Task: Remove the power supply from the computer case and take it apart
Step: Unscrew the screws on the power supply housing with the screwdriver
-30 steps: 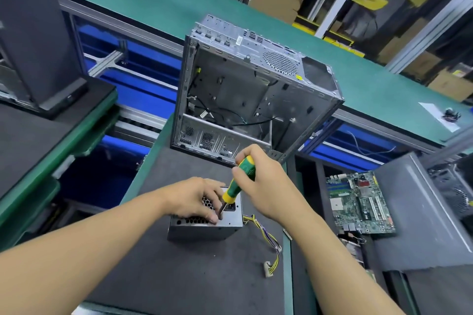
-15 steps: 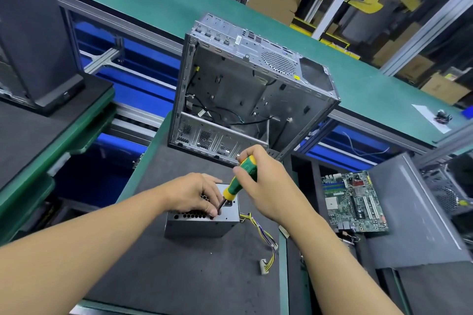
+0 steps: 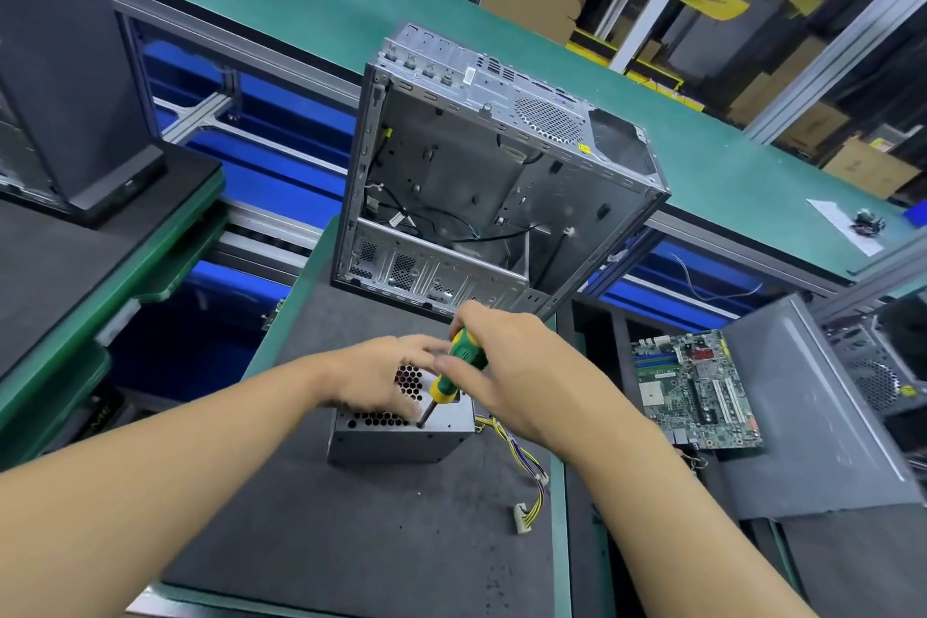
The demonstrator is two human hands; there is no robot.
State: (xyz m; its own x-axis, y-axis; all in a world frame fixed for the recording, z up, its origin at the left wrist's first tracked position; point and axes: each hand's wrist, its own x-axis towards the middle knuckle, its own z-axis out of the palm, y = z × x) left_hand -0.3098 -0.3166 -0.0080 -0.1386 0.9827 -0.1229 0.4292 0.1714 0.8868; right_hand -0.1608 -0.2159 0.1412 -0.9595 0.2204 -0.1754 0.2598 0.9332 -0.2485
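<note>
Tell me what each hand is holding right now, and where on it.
The right hand grips the screwdriver by its green-and-yellow handle. The left hand rests on top of the power supply, holding nothing.

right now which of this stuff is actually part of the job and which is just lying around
In the job: power supply, screwdriver gripped by right hand, left hand resting on the supply, open computer case behind.
Lying about: motherboard, grey side panel, black tower, sheet of paper with small parts.

At your right a motherboard (image 3: 697, 391) lies beside a grey panel (image 3: 807, 417), while a black tower (image 3: 65, 55) (far left) stands on another bench (image 3: 75, 281).
</note>
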